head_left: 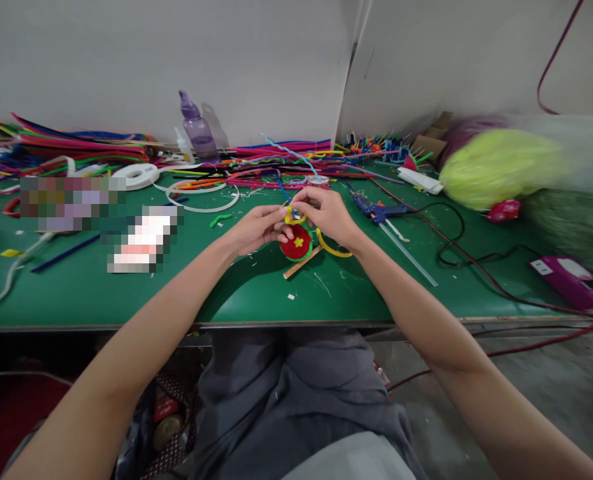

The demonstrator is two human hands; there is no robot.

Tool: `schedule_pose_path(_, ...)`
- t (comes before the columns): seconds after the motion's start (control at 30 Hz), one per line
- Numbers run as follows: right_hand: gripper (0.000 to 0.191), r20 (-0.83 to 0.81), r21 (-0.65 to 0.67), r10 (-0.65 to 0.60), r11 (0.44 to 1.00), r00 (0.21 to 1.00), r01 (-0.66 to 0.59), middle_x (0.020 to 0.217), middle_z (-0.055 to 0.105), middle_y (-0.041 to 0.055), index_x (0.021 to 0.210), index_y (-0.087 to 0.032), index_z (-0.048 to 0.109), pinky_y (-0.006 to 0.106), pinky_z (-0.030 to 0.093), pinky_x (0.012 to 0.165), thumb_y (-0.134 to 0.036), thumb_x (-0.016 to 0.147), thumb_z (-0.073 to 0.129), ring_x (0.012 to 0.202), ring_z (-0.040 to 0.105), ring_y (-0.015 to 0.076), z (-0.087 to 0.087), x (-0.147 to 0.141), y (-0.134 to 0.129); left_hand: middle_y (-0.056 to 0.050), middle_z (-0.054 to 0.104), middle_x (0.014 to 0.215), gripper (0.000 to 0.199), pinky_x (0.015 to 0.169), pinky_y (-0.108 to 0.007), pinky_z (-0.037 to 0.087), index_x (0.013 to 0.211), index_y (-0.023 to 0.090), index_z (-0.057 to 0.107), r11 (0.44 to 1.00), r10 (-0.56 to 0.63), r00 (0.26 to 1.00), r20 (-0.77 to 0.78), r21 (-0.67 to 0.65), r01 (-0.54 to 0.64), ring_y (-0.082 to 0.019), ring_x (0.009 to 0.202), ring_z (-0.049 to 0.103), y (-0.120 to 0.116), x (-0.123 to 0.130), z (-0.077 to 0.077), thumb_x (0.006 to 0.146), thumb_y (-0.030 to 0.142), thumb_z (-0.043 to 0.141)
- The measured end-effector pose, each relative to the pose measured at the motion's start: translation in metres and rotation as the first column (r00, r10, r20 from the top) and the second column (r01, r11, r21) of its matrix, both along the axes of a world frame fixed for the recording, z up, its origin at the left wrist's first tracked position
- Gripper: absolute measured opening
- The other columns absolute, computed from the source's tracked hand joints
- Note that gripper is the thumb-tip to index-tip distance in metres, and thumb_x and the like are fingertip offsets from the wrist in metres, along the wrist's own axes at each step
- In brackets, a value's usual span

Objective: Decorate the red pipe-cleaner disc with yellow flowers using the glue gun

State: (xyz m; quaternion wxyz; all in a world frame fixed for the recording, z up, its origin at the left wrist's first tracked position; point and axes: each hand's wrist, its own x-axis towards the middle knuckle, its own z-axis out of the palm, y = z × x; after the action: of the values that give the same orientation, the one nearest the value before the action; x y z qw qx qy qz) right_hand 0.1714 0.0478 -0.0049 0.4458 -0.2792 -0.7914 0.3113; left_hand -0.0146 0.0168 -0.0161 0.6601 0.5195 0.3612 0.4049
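Observation:
My left hand (260,230) and my right hand (328,212) meet above the middle of the green table. Both pinch a small yellow pipe-cleaner piece (290,215) with some blue in it; the fingers partly hide its shape. A blue pipe cleaner (282,188) rises from the fingertips. Just below the fingers is a round red disc (287,251) with a green rim and a yellow star in its centre. Whether it hangs from the piece or lies on the table I cannot tell. Under my right hand, a curved yellow pipe cleaner (335,249) lies near a flat wooden stick (296,268).
A blue glue gun (379,212) with a clear glue stick lies at right, its cord trailing. Bundles of pipe cleaners (81,147) line the back, near a purple bottle (200,137). White tape rolls (139,176) sit left; plastic bags (496,163) and a purple box (569,280) sit right.

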Motion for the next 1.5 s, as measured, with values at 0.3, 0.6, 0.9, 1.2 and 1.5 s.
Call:
schedule_pose_path(0.3, 0.010, 0.006, 0.054, -0.086, 0.995, 0.996, 0.086, 0.073, 0.059, 0.0001, 0.081, -0.017, 0.058, 0.025, 0.039, 0.062, -0.018, 0.088, 0.052, 0.067, 0.052, 0.0122, 0.002, 0.000, -0.001, -0.001, 0.064, 0.068, 0.026, 0.055, -0.019, 0.054, 0.082, 0.012, 0.060, 0.995, 0.019, 0.999, -0.032, 0.095, -0.016, -0.010, 0.063, 0.065, -0.002, 0.004, 0.000, 0.076, 0.031, 0.077)
schedule_pose_path(0.6, 0.009, 0.064, -0.229, 0.158, 0.963, 0.985, -0.140, 0.065, 0.055, -0.0027, 0.080, -0.017, 0.056, 0.022, 0.041, 0.049, -0.017, 0.088, 0.053, 0.052, 0.048, 0.0084, 0.009, 0.008, 0.002, -0.003, 0.068, 0.070, 0.035, 0.060, -0.022, 0.056, 0.086, 0.011, 0.061, 0.989, -0.115, 0.986, -0.120, 0.078, 0.125, -0.012, 0.066, 0.068, -0.005, 0.001, 0.003, 0.073, 0.038, 0.079)
schedule_pose_path(0.9, 0.009, 0.114, -0.292, 0.296, 0.922, 0.948, -0.253, 0.072, 0.059, -0.0006, 0.082, -0.016, 0.059, 0.022, 0.046, 0.057, -0.016, 0.088, 0.053, 0.065, 0.055, 0.0107, 0.013, 0.013, 0.002, -0.003, 0.068, 0.073, 0.032, 0.060, -0.021, 0.057, 0.085, 0.011, 0.063, 0.979, -0.190, 0.971, -0.148, 0.041, 0.198, -0.011, 0.065, 0.067, -0.006, 0.002, 0.005, 0.071, 0.033, 0.081)
schedule_pose_path(1.2, 0.012, 0.172, -0.177, 0.172, 0.974, 0.970, -0.141, 0.075, 0.058, -0.0004, 0.079, -0.017, 0.056, 0.024, 0.046, 0.059, -0.011, 0.087, 0.050, 0.062, 0.054, 0.0101, 0.017, 0.013, -0.001, -0.003, 0.066, 0.073, 0.029, 0.063, -0.023, 0.058, 0.085, 0.011, 0.063, 0.985, -0.158, 0.976, -0.151, 0.041, 0.166, -0.011, 0.067, 0.067, -0.003, -0.001, 0.003, 0.074, 0.032, 0.079)
schedule_pose_path(1.5, 0.010, 0.228, -0.117, 0.255, 0.965, 0.940, -0.234, 0.078, 0.061, -0.0004, 0.083, -0.018, 0.059, 0.024, 0.045, 0.065, -0.015, 0.087, 0.051, 0.069, 0.054, 0.0114, 0.016, 0.018, 0.002, -0.004, 0.067, 0.068, 0.027, 0.059, -0.020, 0.057, 0.083, 0.010, 0.064, 0.978, -0.206, 0.967, -0.152, 0.005, 0.209, -0.011, 0.062, 0.066, -0.005, 0.001, 0.006, 0.074, 0.031, 0.079)
